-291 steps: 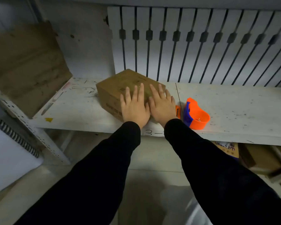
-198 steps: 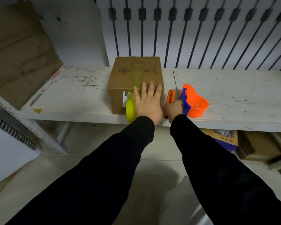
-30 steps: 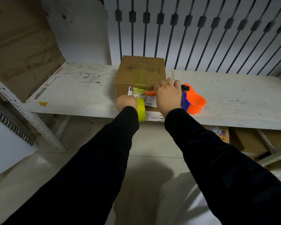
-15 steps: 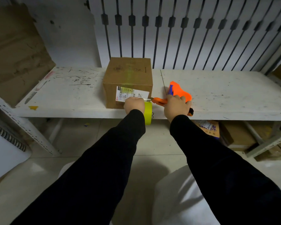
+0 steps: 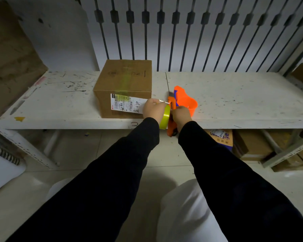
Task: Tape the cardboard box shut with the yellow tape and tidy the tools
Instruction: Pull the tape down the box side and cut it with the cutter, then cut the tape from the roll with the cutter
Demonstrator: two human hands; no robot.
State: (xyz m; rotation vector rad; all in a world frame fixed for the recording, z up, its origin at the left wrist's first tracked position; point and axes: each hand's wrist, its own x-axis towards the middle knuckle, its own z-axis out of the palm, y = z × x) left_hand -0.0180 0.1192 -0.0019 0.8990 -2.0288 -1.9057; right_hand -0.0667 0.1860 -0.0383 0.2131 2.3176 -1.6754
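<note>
The cardboard box [image 5: 124, 81] stands on the white shelf [image 5: 234, 102], flaps down, with a strip of yellow tape over its top and down onto the white label on its front. My left hand [image 5: 154, 109] grips the yellow tape roll [image 5: 164, 117] at the box's front right corner, a short loose tape end sticking up from it. My right hand [image 5: 181, 113] holds an orange utility knife [image 5: 171, 110] upright beside the roll, blade tip near the tape end. An orange and blue tape dispenser [image 5: 185, 100] lies just behind my right hand.
A slatted white panel forms the wall behind the shelf. A large brown cardboard sheet [image 5: 9, 55] leans at the left. Under the shelf at the right sit several cardboard boxes [image 5: 252, 145] and a grey metal rail [image 5: 287, 152]. The floor is pale tile.
The roll has come away from the box's front and moved right, freeing the label. My right hand turned the knife from lying sideways to upright, close against the roll.
</note>
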